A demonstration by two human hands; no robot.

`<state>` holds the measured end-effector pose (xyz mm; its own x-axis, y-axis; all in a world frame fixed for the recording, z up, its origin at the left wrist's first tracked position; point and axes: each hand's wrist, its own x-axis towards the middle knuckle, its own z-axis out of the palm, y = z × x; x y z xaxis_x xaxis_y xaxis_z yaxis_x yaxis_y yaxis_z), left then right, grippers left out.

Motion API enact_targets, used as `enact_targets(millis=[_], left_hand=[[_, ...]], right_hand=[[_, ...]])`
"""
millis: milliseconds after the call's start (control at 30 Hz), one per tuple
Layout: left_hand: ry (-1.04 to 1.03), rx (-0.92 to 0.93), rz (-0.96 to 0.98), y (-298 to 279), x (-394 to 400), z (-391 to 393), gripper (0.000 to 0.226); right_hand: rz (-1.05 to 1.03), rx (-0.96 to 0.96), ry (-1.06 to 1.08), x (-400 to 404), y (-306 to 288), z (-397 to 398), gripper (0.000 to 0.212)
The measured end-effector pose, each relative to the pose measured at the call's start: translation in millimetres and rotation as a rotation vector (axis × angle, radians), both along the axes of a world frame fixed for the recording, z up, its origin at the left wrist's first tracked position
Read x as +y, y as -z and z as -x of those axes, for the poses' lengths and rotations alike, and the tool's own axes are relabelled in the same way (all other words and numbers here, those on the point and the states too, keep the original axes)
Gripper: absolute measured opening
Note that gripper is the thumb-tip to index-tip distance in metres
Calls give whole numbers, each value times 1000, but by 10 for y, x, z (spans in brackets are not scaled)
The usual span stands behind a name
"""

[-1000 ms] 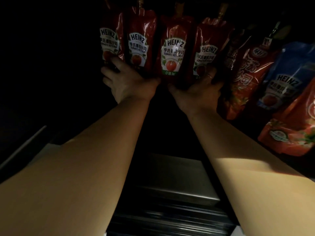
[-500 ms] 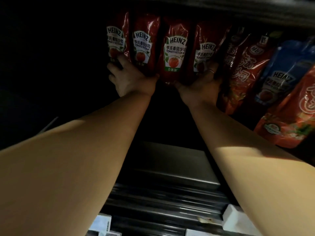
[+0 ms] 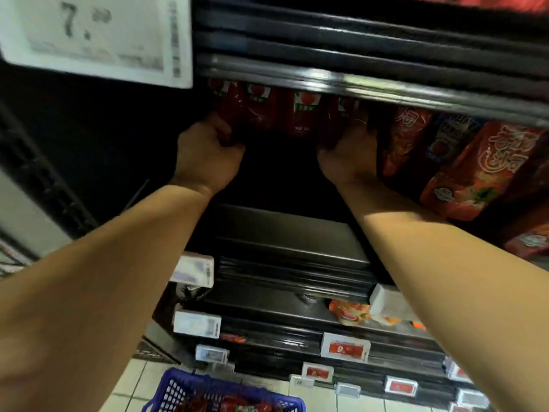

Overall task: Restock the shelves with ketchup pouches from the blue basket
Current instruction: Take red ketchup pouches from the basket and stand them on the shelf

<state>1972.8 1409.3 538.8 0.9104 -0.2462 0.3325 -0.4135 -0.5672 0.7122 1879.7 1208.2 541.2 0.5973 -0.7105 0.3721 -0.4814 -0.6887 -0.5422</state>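
Note:
A row of red Heinz ketchup pouches stands upright deep on a dark shelf, their tops hidden behind the shelf edge above. My left hand grips the bottom of the leftmost pouch. My right hand grips the bottom of the rightmost pouch in that row. Both arms reach far into the shelf. The blue basket sits on the tiled floor below, with red pouches inside it.
The upper shelf's front rail with a white price tag hangs close above my hands. Orange and blue sauce pouches stand to the right. Lower shelf edges carry several price tags. A loose orange pouch lies on a lower shelf.
The view has tilted down, bringing the upper rail, lower shelves and basket into sight. Both hands stay on the ends of the pouch row, now curled tighter around the pouch bottoms.

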Motion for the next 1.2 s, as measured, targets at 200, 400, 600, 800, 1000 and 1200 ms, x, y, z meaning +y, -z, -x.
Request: enact_targets(millis=[200,400,600,800,1000,1200], left_hand=[[37,94,39,35,416,167,27],[234,88,-33,-32,777,513,31],[326,54,-56,-97,1033,641,30],[374,9,-104,-60,1484,1044,23],[476,99,-311,629,2068,1918,21],[406,725,-895,1564,2375,2504,25]], right_hand=[[27,173,-101,254,-58,506,50],[27,337,-26,766,-133,1142,36],[-64,227,34,1189,-142,1629,33],[-122,-35,7,1579,-30,2201,27],[-315,40,-45,1876,842,2987,14],[-1083,428,87,2159,1894,3635,9]])
